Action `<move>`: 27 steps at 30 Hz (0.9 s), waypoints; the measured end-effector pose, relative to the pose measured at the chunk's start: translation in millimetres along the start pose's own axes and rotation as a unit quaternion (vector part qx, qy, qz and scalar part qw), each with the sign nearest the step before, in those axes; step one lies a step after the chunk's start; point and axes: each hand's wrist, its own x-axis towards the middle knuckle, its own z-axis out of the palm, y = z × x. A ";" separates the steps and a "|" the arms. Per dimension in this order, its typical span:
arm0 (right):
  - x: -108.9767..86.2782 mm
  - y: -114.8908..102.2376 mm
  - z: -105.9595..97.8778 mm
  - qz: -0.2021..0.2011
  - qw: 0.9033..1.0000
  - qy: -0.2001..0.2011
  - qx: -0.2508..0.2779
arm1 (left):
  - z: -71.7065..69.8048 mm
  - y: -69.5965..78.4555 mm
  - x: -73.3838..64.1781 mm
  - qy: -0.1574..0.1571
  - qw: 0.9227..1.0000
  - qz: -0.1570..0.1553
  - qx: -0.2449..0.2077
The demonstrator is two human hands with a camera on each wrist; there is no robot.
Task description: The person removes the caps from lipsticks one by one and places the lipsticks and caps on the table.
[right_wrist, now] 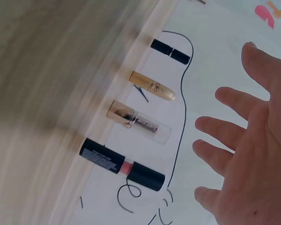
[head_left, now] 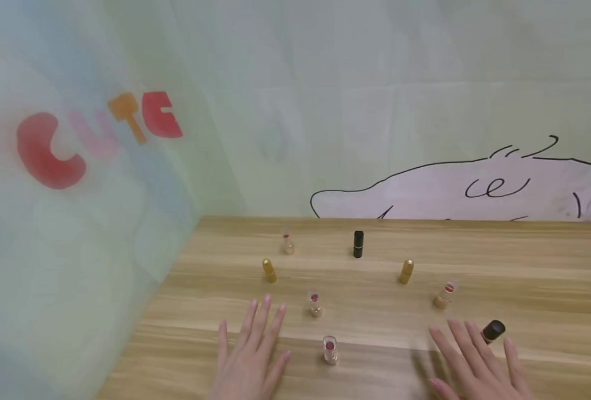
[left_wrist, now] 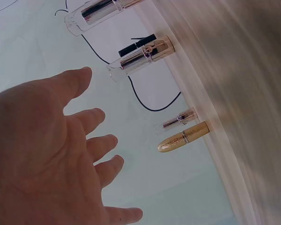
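Several lipsticks stand upright on the wooden table. My left hand (head_left: pixel 250 355) holds nothing, its fingers spread. Closest to it are a clear-capped lipstick (head_left: pixel 330 351), another clear-capped lipstick (head_left: pixel 315 305) and a gold bullet-shaped lipstick (head_left: pixel 269 271). My right hand (head_left: pixel 480 366), also spread and holding nothing, partly hides a black lipstick (head_left: pixel 493 330) in the head view. The right wrist view shows this black lipstick (right_wrist: pixel 122 164) whole, with a pink band at its middle. Beyond that hand stand a clear-capped lipstick (head_left: pixel 444 295) and a second gold lipstick (head_left: pixel 406 271).
Farther back are another black lipstick (head_left: pixel 358 244) and a small clear-capped lipstick (head_left: pixel 288 243). The wooden table (head_left: pixel 215 230) meets a pale curtain (head_left: pixel 275 128) with a black line drawing along its back edge. Coloured letters mark the left side.
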 end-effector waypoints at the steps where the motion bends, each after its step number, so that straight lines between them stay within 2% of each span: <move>1: 1.5 -0.2 -0.4 -0.002 1.000 -0.001 0.000 | -0.9 -0.2 1.2 0.000 1.000 0.002 0.001; 4: 5.4 -0.7 -1.4 -0.009 1.000 -0.009 0.001 | -3.7 0.0 4.6 -0.012 1.000 0.002 -0.014; 10: 15.2 0.0 -6.2 -0.021 0.998 -0.063 0.000 | -9.6 1.6 12.6 -0.057 0.997 -0.019 -0.053; 13: 24.1 0.7 -5.6 -0.036 0.997 -0.072 0.008 | -11.5 1.2 17.1 -0.072 0.995 -0.026 -0.066; 18: 36.8 -1.0 -1.6 -0.055 0.996 -0.060 0.023 | -12.0 0.0 23.8 -0.070 0.994 -0.028 -0.073; 24: 45.5 -10.2 1.2 -0.049 0.995 -0.077 0.032 | -12.9 -4.9 33.2 -0.051 0.996 -0.013 -0.077; 27: 49.7 -14.5 2.4 -0.046 0.995 -0.081 0.031 | -12.9 -8.2 37.2 -0.058 0.995 -0.012 -0.083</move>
